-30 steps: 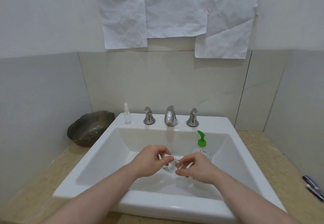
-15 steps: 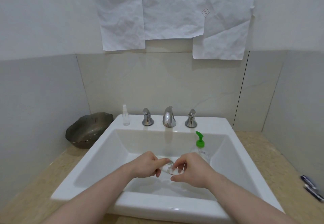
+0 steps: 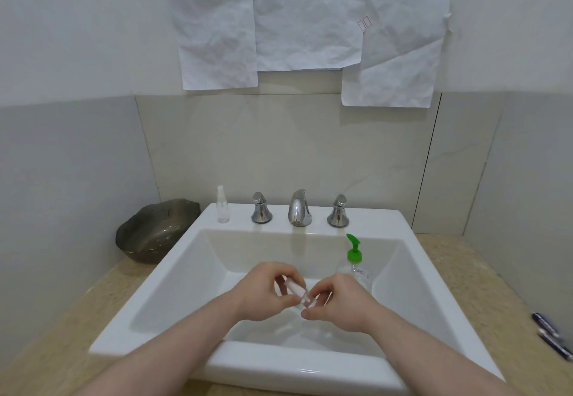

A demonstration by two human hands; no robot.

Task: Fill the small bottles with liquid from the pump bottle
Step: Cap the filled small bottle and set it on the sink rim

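Both hands have lifted slightly, left hand (image 3: 263, 293) and right hand (image 3: 338, 302) pinching a blurred small bottle (image 3: 299, 293).

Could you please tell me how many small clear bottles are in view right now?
2: one small spray bottle stands on the sink ledge, left of the taps; another small bottle is held between both hands. More may be hidden.
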